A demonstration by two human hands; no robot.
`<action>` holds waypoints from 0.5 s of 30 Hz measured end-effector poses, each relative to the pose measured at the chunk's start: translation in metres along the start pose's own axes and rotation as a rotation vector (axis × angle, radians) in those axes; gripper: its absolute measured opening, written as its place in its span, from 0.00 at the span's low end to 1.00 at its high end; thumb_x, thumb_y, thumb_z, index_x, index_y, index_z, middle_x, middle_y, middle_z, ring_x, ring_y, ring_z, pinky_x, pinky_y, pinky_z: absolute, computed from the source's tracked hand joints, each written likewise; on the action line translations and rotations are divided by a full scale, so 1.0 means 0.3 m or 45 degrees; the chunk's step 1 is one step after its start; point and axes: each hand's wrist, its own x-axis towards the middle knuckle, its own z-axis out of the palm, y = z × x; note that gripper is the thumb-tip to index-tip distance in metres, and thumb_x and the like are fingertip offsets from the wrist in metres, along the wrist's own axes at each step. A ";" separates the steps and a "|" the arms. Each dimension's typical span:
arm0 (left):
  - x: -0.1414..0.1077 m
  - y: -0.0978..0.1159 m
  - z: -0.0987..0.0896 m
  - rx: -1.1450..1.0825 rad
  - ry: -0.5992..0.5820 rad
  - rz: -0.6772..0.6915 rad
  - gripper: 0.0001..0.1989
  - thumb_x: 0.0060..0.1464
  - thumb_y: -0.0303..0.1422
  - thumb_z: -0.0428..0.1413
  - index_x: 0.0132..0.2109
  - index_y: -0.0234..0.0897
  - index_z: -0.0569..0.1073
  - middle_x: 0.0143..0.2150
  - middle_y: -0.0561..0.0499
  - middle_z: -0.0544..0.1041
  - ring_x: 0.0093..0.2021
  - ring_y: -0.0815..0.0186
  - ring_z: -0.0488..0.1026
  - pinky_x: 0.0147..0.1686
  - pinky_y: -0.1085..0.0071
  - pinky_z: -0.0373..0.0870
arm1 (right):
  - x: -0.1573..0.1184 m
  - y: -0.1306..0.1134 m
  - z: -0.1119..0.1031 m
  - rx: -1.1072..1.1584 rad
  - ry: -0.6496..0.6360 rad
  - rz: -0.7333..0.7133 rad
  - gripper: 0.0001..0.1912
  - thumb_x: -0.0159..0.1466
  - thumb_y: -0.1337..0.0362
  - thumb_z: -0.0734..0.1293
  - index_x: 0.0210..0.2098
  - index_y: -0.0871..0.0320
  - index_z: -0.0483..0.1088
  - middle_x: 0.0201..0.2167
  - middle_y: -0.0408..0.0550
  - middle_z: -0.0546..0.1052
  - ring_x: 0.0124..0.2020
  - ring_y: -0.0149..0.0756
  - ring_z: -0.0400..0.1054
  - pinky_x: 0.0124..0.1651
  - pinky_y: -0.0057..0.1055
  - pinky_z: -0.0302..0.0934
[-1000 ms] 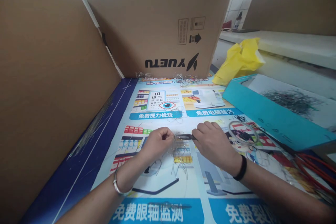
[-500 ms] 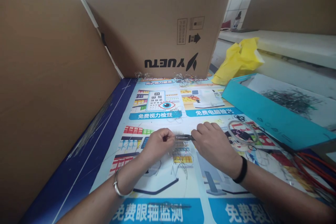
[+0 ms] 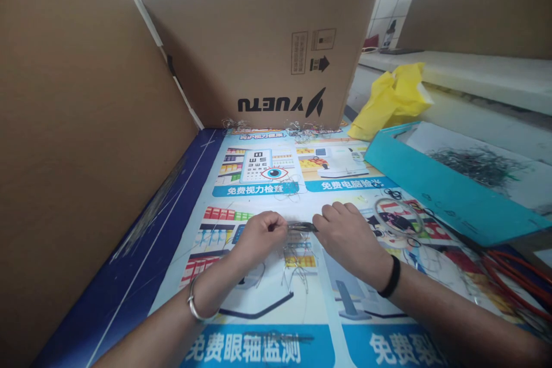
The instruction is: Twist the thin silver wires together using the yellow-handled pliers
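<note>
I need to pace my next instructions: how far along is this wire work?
Possibly done: the wire pile in the blue box, though its state is unclear. In hand: the left hand seems to pinch fine wire at the dark tool in the right hand. Probably left: the loose wires on the printed sheet. Overall progress can't be told.

A single camera worn on the person's head looks forward and steeply down over both forearms, which enter from the bottom corners. It sits close above the printed sheet (image 3: pixel 284 204), with the left hand (image 3: pixel 263 236) and right hand (image 3: pixel 348 240) near mid-view, and faces the upright cardboard panel (image 3: pixel 233 57) beyond, wide enough to take in the turquoise box (image 3: pixel 425 184) at the right.
</note>
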 end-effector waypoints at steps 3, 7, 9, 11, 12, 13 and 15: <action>0.001 -0.001 0.000 0.018 -0.001 0.006 0.05 0.43 0.28 0.50 0.23 0.34 0.68 0.20 0.57 0.61 0.23 0.72 0.57 0.24 0.77 0.55 | 0.001 -0.002 0.004 0.000 -0.004 -0.004 0.02 0.57 0.69 0.64 0.28 0.57 0.67 0.27 0.49 0.69 0.32 0.39 0.58 0.34 0.35 0.42; 0.002 -0.002 0.000 0.039 -0.004 0.001 0.06 0.44 0.28 0.49 0.23 0.34 0.67 0.20 0.57 0.61 0.23 0.72 0.57 0.24 0.77 0.54 | 0.002 -0.002 0.007 0.004 -0.009 -0.011 0.03 0.57 0.69 0.63 0.27 0.57 0.67 0.26 0.48 0.69 0.31 0.39 0.58 0.34 0.35 0.42; 0.002 -0.003 0.001 0.034 -0.010 -0.006 0.05 0.44 0.28 0.49 0.23 0.34 0.67 0.21 0.57 0.61 0.23 0.72 0.57 0.24 0.77 0.54 | 0.002 -0.002 0.007 0.002 -0.016 -0.014 0.03 0.57 0.70 0.63 0.27 0.57 0.67 0.26 0.48 0.69 0.30 0.38 0.58 0.33 0.35 0.41; 0.001 -0.003 0.001 0.026 -0.012 -0.009 0.05 0.44 0.28 0.49 0.24 0.34 0.68 0.21 0.57 0.61 0.23 0.72 0.57 0.24 0.77 0.54 | 0.002 -0.004 0.007 0.001 -0.023 -0.010 0.03 0.57 0.70 0.63 0.27 0.57 0.67 0.26 0.48 0.70 0.30 0.38 0.59 0.33 0.35 0.41; 0.001 -0.003 0.001 0.024 -0.015 -0.012 0.05 0.44 0.28 0.49 0.24 0.34 0.68 0.21 0.57 0.61 0.23 0.72 0.57 0.24 0.77 0.54 | 0.002 -0.005 0.007 0.003 -0.025 -0.006 0.03 0.57 0.70 0.63 0.27 0.57 0.66 0.26 0.48 0.70 0.30 0.38 0.59 0.34 0.35 0.41; 0.000 -0.002 0.000 0.022 -0.019 -0.014 0.05 0.44 0.28 0.49 0.24 0.34 0.68 0.21 0.57 0.61 0.23 0.72 0.57 0.23 0.77 0.54 | 0.002 -0.006 0.006 0.009 -0.027 0.000 0.03 0.57 0.70 0.63 0.27 0.57 0.66 0.26 0.48 0.70 0.30 0.37 0.59 0.34 0.35 0.41; 0.000 0.000 -0.002 0.019 -0.026 -0.015 0.05 0.44 0.29 0.49 0.24 0.34 0.67 0.21 0.57 0.61 0.23 0.72 0.56 0.23 0.77 0.54 | 0.002 -0.007 0.003 0.037 -0.027 0.019 0.04 0.57 0.68 0.63 0.26 0.57 0.66 0.26 0.47 0.70 0.30 0.37 0.59 0.34 0.34 0.41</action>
